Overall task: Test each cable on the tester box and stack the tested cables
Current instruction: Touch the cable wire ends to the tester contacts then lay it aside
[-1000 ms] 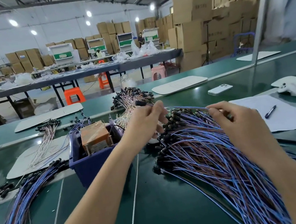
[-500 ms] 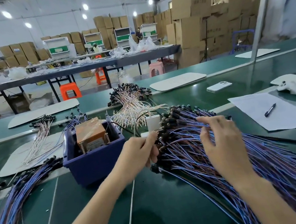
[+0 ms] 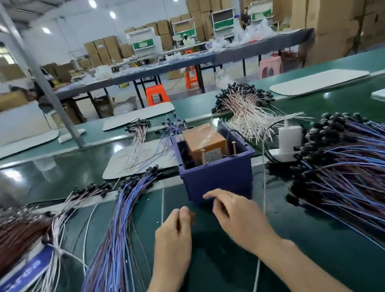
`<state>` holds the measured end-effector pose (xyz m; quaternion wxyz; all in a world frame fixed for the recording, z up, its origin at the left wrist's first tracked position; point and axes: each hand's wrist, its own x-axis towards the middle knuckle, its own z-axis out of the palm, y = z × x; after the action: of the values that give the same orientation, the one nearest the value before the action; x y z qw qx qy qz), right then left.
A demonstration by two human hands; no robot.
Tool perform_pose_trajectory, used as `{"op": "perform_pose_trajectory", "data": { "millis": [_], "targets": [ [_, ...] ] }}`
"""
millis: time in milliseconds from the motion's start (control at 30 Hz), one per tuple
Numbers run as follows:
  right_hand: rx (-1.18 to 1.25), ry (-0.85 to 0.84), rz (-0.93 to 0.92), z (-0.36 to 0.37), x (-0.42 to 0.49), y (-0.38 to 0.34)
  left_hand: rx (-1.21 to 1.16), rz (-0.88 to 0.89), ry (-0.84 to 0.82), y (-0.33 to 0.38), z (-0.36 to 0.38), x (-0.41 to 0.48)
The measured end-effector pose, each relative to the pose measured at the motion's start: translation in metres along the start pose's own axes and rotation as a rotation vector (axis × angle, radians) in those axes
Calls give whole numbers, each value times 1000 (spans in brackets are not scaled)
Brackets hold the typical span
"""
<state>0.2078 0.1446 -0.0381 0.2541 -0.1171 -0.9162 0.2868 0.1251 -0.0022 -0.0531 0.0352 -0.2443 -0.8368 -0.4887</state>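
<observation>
Your left hand [image 3: 174, 232]: fingertips bunched together just in front of the blue tester box [image 3: 217, 184]; cannot tell whether they pinch anything. Your right hand [image 3: 239, 216]: fingers loosely bent, nothing seen in them, near the box front. Blue-purple cables fan out in a left pile [image 3: 109, 234] and a right pile [image 3: 368, 181], black plugs at the far ends.

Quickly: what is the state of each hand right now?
Left hand: fingers curled together; whether they pinch something cannot be told.
Right hand: fingers loosely curled, palm hidden; cannot be told.
</observation>
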Motion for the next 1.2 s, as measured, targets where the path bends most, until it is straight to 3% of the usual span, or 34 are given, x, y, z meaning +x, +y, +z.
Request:
{"op": "perform_pose_trajectory", "data": {
  "millis": [100, 200, 400, 533, 667, 767, 900, 1033, 1133, 1200],
  "targets": [
    [111, -106, 134, 11, 5, 12, 133, -11, 48, 0, 2, 4],
    [194, -90, 160, 11, 4, 19, 358, -11, 59, 0, 0, 7],
    [296, -93, 222, 10, 5, 21, 327, -6, 183, 7, -26, 18],
    [322, -109, 238, 9, 5, 21, 468, -133, 274, -9, -59, 60],
    [346, -121, 250, 8, 5, 20, 614, -310, 166, -32, -74, 97],
    [361, -119, 253, 7, 5, 20, 657, -339, 81, -49, -74, 110],
    [380, -110, 257, 6, 5, 19, 564, -304, 141, -67, -75, 120],
    [407, -100, 261, 7, 6, 20, 279, -386, 241, -76, -79, 129],
    [425, -88, 267, 7, 6, 21, 9, -423, 391, -67, -85, 127],
    [467, -81, 278, 7, 6, 20, -113, -329, 555, -50, -94, 123]
  ]
}}
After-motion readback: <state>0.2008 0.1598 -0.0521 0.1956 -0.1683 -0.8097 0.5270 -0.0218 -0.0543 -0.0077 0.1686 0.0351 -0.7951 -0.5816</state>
